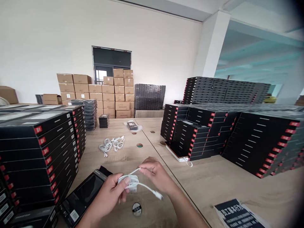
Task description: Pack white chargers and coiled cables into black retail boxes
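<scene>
One white cable (136, 176) is held in the air above the bench (204, 180), between the left hand (115, 188) and the right hand (153, 172). Its coil is pinched between the thumb and fingers of the left; a single strand is pinched in the fingertips of the right. The coil's long axis is laid roughly crosswise, while one loose end, tipped by one white connector (158, 195), is pointed rightward and toward the wearer, below the right fingers. The cable is thin, smooth and wound in several loops, too overlapped to be counted. Beyond the fingers, more coiled white cables (111, 144) are clustered on the bench, their number likewise unclear. One black box (83, 196) is set to the left of the left fingers; one round black-and-white sticker (137, 209) is seen on the wearer's side of the fingers, and one dark printed sheet (239, 215) well to their right.
</scene>
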`<state>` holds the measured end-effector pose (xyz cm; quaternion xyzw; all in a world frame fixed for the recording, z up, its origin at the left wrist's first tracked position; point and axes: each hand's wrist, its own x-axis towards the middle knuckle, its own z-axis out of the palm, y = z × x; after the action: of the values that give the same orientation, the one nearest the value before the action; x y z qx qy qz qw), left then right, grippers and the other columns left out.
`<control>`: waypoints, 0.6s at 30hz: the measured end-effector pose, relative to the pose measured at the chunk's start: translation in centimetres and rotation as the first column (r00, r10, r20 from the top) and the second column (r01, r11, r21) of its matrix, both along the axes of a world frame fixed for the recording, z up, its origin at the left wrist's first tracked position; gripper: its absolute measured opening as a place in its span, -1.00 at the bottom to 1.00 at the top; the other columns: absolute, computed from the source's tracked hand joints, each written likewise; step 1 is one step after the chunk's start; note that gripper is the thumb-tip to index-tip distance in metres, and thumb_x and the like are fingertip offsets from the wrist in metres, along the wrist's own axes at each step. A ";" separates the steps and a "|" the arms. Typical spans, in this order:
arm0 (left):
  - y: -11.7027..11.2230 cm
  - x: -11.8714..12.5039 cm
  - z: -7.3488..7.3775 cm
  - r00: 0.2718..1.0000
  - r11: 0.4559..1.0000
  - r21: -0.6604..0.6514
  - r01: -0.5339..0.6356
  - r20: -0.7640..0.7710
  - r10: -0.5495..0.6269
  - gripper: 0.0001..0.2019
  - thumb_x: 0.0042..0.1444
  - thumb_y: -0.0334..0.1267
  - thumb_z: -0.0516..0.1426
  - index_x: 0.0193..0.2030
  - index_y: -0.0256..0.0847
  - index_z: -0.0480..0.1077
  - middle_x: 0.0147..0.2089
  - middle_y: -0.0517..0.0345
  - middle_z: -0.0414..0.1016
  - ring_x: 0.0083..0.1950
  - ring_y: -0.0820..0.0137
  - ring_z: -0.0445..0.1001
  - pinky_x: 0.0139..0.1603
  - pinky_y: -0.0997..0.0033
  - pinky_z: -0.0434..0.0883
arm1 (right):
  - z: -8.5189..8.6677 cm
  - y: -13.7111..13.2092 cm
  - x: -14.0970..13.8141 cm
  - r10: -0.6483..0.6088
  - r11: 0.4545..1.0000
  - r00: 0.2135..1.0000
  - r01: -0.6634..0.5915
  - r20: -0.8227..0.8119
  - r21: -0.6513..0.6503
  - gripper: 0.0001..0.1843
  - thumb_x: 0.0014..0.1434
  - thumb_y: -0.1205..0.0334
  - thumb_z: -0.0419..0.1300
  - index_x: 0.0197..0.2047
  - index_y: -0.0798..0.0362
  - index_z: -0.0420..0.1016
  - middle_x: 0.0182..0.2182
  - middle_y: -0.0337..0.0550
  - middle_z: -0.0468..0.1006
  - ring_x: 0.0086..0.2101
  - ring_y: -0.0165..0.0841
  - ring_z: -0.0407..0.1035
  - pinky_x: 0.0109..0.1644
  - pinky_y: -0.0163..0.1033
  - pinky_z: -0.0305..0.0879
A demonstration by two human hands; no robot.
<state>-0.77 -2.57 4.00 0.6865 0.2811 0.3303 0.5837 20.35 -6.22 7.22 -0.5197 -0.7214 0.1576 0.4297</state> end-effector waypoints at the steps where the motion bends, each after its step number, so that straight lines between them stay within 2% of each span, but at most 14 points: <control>1: -0.2 0.2 0.0 0.998 0.992 -0.114 0.045 0.058 -0.039 -0.56 0.08 0.16 0.13 -0.45 -0.24 0.36 -0.58 0.21 0.40 -0.62 0.50 0.30 -0.60 0.51 0.18 | -0.1 0.0 0.1 0.034 0.997 0.997 -0.038 -0.063 -0.065 -0.70 0.18 -0.01 0.22 -0.36 0.00 0.65 -0.43 -0.15 0.58 -0.31 -0.25 0.43 -0.12 -0.14 0.28; 2: -0.3 0.3 -0.1 0.990 0.971 -0.223 0.083 0.129 -0.055 -0.55 0.03 0.18 0.16 -0.43 -0.25 0.37 -0.58 0.21 0.41 -0.66 0.51 0.28 -0.65 0.52 0.14 | -0.1 -0.1 0.1 0.057 0.989 0.987 -0.076 -0.148 -0.129 -0.67 0.15 -0.05 0.24 -0.36 0.03 0.66 -0.43 -0.14 0.59 -0.33 -0.25 0.43 -0.15 -0.16 0.30; 4: -0.5 0.7 0.1 0.964 0.911 -0.396 0.117 0.264 -0.009 -0.55 -0.04 0.17 0.22 -0.41 -0.25 0.36 -0.59 0.24 0.40 -0.72 0.57 0.22 -0.72 0.57 0.03 | -0.2 -0.2 0.0 0.079 0.964 0.941 -0.157 -0.330 -0.215 -0.64 0.10 -0.07 0.28 -0.23 0.05 0.64 -0.42 -0.16 0.60 -0.34 -0.26 0.45 -0.18 -0.17 0.31; 6: -0.5 1.0 0.3 0.937 0.854 -0.509 0.109 0.339 0.083 -0.57 -0.06 0.13 0.25 -0.38 -0.25 0.35 -0.62 0.30 0.35 -0.75 0.63 0.14 -0.74 0.61 -0.05 | -0.1 -0.3 -0.3 0.099 0.952 0.877 -0.222 -0.470 -0.213 -0.62 0.11 -0.01 0.28 -0.07 0.03 0.59 -0.45 -0.21 0.60 -0.36 -0.30 0.45 -0.14 -0.17 0.30; 7: -0.4 1.2 0.4 0.928 0.837 -0.540 0.092 0.351 0.124 -0.59 -0.07 0.09 0.27 -0.35 -0.24 0.35 -0.62 0.32 0.35 -0.74 0.64 0.15 -0.73 0.63 -0.03 | 0.0 -0.4 -0.5 0.113 0.948 0.838 -0.251 -0.534 -0.193 -0.65 0.13 0.03 0.28 -0.06 0.01 0.57 -0.49 -0.25 0.59 -0.38 -0.33 0.44 -0.13 -0.19 0.29; 9: 0.0 1.4 0.3 0.923 0.842 -0.538 0.018 0.333 0.193 -0.57 -0.11 0.05 0.31 -0.28 -0.20 0.31 -0.57 0.31 0.40 -0.69 0.60 0.26 -0.69 0.64 0.07 | 0.1 -0.6 -1.0 0.133 0.934 0.726 -0.320 -0.675 -0.160 -0.78 0.13 0.09 0.29 -0.19 0.01 0.59 -0.54 -0.27 0.57 -0.44 -0.38 0.42 -0.17 -0.23 0.28; 11: 0.4 1.6 0.1 0.924 0.883 -0.461 -0.089 0.294 0.246 -0.55 -0.15 0.04 0.32 -0.26 -0.16 0.27 -0.53 0.29 0.45 -0.62 0.53 0.37 -0.66 0.63 0.15 | 0.2 -0.7 -1.5 0.115 0.910 0.574 -0.388 -0.810 -0.146 -0.84 0.08 0.13 0.33 -0.32 0.03 0.58 -0.51 -0.23 0.59 -0.46 -0.39 0.43 -0.21 -0.25 0.28; 13: 0.7 1.6 -0.2 0.929 0.905 -0.401 -0.144 0.261 0.263 -0.59 -0.14 0.01 0.30 -0.29 -0.13 0.23 -0.54 0.31 0.44 -0.64 0.52 0.36 -0.69 0.62 0.13 | 0.2 -0.8 -1.9 0.108 0.886 0.477 -0.444 -0.872 -0.133 -0.78 0.03 0.14 0.36 -0.24 0.04 0.59 -0.37 -0.12 0.64 -0.37 -0.34 0.47 -0.21 -0.23 0.30; 14: 0.7 1.6 -0.3 0.938 0.901 -0.415 -0.126 0.247 0.245 -0.64 -0.12 -0.03 0.27 -0.31 -0.13 0.23 -0.57 0.34 0.41 -0.68 0.55 0.30 -0.72 0.64 0.07 | 0.2 -0.9 -2.1 0.115 0.884 0.473 -0.449 -0.874 -0.127 -0.70 0.02 0.13 0.37 -0.16 0.03 0.58 -0.31 -0.08 0.64 -0.33 -0.31 0.48 -0.22 -0.23 0.30; 15: 0.7 1.4 -0.4 0.950 0.885 -0.458 -0.083 0.233 0.210 -0.70 -0.10 -0.08 0.24 -0.34 -0.13 0.22 -0.61 0.38 0.36 -0.73 0.59 0.22 -0.74 0.65 -0.01 | 0.2 -0.9 -2.2 0.120 0.898 0.503 -0.423 -0.856 -0.123 -0.66 0.03 0.10 0.36 -0.11 0.02 0.58 -0.29 -0.07 0.64 -0.33 -0.30 0.48 -0.25 -0.24 0.30; 16: 0.7 1.3 -0.5 0.962 0.857 -0.515 -0.029 0.219 0.164 -0.75 -0.10 -0.12 0.20 -0.37 -0.14 0.22 -0.66 0.41 0.30 -0.77 0.62 0.12 -0.76 0.65 -0.09 | 0.2 -0.8 -2.3 0.117 0.926 0.566 -0.360 -0.816 -0.116 -0.66 0.06 0.08 0.35 -0.10 0.01 0.58 -0.30 -0.08 0.63 -0.35 -0.32 0.46 -0.28 -0.26 0.29; 18: 0.5 1.0 -0.5 0.978 0.791 -0.608 0.070 0.199 0.066 -0.81 -0.09 -0.15 0.14 -0.44 -0.16 0.21 -0.72 0.43 0.20 -0.80 0.65 0.01 -0.77 0.63 -0.18 | 0.2 -0.7 -2.6 0.074 0.987 0.728 -0.153 -0.681 -0.056 -0.76 0.12 0.05 0.30 -0.21 0.01 0.62 -0.38 -0.14 0.59 -0.41 -0.36 0.40 -0.31 -0.28 0.26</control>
<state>0.18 -2.03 3.49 0.4220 0.3089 0.2914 0.8010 17.76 -6.91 7.40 -0.4042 -0.5365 0.4006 0.6232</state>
